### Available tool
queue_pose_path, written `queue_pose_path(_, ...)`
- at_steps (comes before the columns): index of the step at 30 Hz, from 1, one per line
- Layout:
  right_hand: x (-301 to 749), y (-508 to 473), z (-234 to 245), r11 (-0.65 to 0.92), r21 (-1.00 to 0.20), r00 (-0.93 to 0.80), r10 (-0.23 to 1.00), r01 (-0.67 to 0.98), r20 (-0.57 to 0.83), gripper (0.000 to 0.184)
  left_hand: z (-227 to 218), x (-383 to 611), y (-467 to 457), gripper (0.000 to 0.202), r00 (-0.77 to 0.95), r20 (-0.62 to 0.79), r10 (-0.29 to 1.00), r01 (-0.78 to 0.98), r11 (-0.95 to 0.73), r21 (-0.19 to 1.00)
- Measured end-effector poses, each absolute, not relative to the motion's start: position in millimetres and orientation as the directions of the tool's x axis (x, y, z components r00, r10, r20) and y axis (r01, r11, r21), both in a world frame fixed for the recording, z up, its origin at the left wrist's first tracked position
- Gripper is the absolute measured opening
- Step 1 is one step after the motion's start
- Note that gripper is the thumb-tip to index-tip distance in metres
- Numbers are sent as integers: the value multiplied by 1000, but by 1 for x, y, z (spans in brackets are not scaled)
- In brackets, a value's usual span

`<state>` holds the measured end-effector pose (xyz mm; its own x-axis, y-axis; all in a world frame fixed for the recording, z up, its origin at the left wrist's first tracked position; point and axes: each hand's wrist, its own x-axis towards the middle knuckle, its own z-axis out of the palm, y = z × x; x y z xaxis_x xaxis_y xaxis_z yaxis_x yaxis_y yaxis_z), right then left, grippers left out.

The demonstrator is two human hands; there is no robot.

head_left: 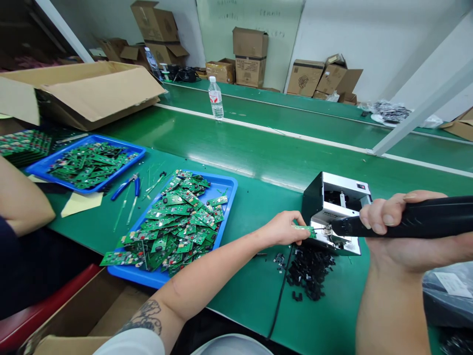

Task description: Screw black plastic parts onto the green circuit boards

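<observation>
My left hand point(283, 229) pinches a small green circuit board point(305, 231) by its edge, against a black and silver metal fixture point(334, 207). My right hand point(388, 222) grips a black handheld power tool point(410, 222), possibly an electric screwdriver. Its metal tip reaches toward the board inside the fixture. To the left of my left forearm, a blue plastic tray point(227, 185) holds a heap of green circuit boards point(177, 227). A pile of small black plastic parts point(308, 271) lies just below the fixture.
A co-worker's arm point(22, 202) rests at the left, near a second blue tray point(121, 144) of boards. Blue-handled pliers point(127, 186) lie between the trays. A black cable point(281, 296) crosses the green bench. Beyond stand a water bottle point(216, 97) and cardboard boxes point(84, 93).
</observation>
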<state>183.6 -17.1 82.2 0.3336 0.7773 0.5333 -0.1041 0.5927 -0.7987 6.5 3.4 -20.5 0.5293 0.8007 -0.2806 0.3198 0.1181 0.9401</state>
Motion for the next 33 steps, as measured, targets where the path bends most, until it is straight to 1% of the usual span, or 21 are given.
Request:
queue_pose_path(8, 187, -11, 79, 622, -773, 318, 763, -123, 563, 81, -17, 6, 3, 25, 527, -292, 798, 340, 118, 933)
queue_pose_path(13, 185, -8, 79, 675, -723, 205, 736, -147, 645, 82, -20, 6, 4, 24, 529, -283, 800, 328, 115, 938)
queue_pose_path(15, 181, -8, 80, 670, -725, 151, 742, -161, 653, 82, -22, 6, 5, 23, 529, -274, 803, 323, 108, 940)
queue_pose_path(17, 175, -9, 82, 640, -749, 91, 767, -172, 635, 79, -24, 6, 5, 24, 532, -268, 803, 318, 103, 942)
queue_pose_path(21, 160, -15, 87, 547, -806, -25, 824, -226, 566, 66, -25, 6, 5, 24, 539, -259, 801, 307, 99, 946)
queue_pose_path(24, 153, -19, 91, 494, -831, -51, 852, -256, 522, 61, -23, 6, 5, 23, 541, -263, 799, 306, 104, 946)
queue_pose_path(29, 153, -19, 90, 488, -832, -43, 855, -265, 516, 61, -19, 6, 4, 23, 535, -283, 796, 316, 122, 941)
queue_pose_path(33, 155, -19, 85, 475, -841, -102, 853, -258, 512, 66, -16, 5, 4, 23, 537, -284, 794, 324, 116, 939)
